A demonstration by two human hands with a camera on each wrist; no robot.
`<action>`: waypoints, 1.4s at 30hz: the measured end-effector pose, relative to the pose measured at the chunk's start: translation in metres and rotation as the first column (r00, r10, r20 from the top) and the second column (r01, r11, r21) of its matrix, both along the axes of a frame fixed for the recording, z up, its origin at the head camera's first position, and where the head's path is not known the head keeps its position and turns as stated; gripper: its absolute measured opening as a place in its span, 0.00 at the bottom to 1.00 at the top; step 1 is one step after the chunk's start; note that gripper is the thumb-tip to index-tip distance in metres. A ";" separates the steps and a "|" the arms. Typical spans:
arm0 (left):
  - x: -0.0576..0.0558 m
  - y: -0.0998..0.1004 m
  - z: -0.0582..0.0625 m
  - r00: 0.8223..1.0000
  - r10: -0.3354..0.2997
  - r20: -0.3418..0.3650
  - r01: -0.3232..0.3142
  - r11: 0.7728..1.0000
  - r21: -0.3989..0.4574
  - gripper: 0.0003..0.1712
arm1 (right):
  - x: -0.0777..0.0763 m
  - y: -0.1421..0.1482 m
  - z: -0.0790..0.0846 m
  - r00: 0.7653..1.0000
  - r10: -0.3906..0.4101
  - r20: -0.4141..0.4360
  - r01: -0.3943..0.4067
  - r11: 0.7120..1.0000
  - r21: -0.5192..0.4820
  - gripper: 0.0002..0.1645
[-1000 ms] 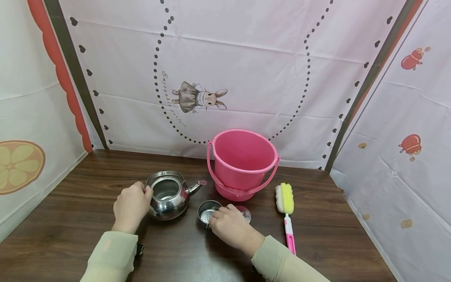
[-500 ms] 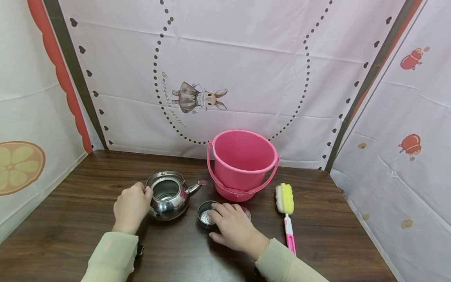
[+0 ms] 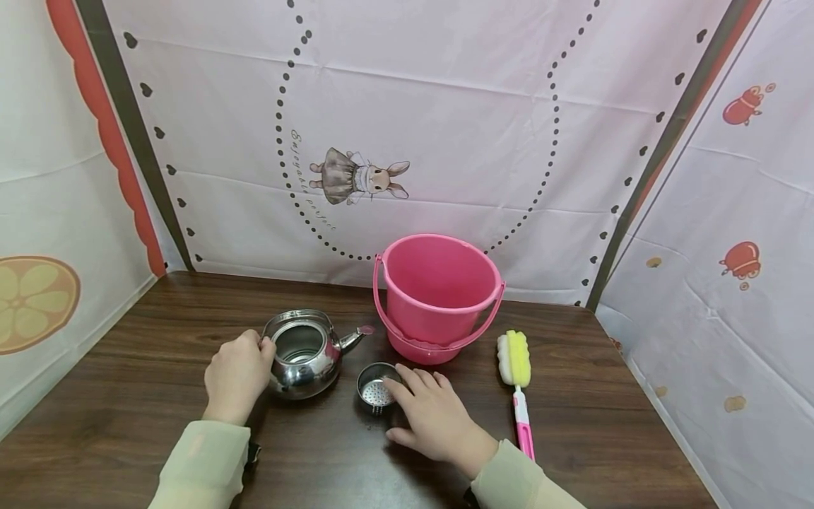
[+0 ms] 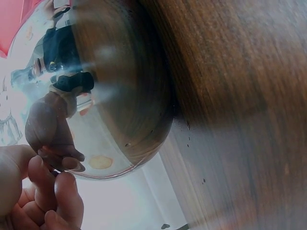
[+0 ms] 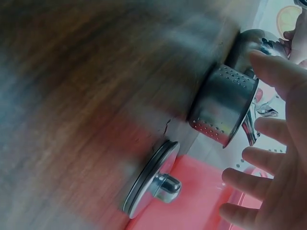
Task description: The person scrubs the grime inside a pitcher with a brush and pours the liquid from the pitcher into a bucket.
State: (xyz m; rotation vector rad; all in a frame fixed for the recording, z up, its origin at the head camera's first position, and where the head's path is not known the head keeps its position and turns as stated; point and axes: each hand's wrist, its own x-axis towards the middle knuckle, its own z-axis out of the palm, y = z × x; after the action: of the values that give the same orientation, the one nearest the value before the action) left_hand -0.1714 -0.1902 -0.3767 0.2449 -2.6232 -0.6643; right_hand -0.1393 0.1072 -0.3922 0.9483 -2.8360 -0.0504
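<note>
A shiny steel kettle (image 3: pixel 304 364) stands uncovered on the table, its spout pointing right. My left hand (image 3: pixel 238 375) grips its handle at the left side; in the left wrist view, curled fingers (image 4: pixel 68 194) sit beside the mirror-like body. Right of the kettle stands a small steel strainer (image 5: pixel 224 103) with perforated holes. Over its right side hovers my right hand (image 3: pixel 435 417), fingers spread and holding nothing. The kettle lid (image 5: pixel 152 179), with a round metal knob, lies on the table near the strainer; in the head view the right hand hides it.
Behind the strainer stands a pink bucket (image 3: pixel 439 311), its handle hanging at the front. To the right lies a sponge brush (image 3: pixel 516 371) with a yellow and white head and a pink and white handle. Printed cloth walls (image 3: pixel 470 162) enclose the dark wooden table (image 3: pixel 604 417).
My right hand's fingers have let go of the strainer's rim, spread out, and drawn slightly right and toward me. My left hand and the kettle have stayed put.
</note>
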 end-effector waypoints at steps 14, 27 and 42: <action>0.000 0.000 0.001 1.000 0.005 0.013 -0.005 1.000 0.012 0.18 | 0.002 0.014 -0.002 0.996 -0.080 0.033 0.081 0.997 -0.014 0.45; 0.000 0.000 0.000 1.000 0.000 0.011 0.000 1.000 0.008 0.18 | 0.004 0.029 -0.002 0.988 -0.144 0.060 0.149 0.986 -0.081 0.45; -0.002 -0.001 -0.001 1.000 0.001 0.003 -0.001 1.000 0.009 0.18 | 0.001 0.053 0.001 0.961 -0.269 0.059 0.275 0.952 -0.135 0.46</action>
State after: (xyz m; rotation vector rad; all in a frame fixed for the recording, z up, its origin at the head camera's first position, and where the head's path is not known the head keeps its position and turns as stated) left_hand -0.1730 -0.1909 -0.3773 0.2498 -2.6232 -0.6756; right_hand -0.1381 0.1598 -0.3915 0.5313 -2.9393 0.1392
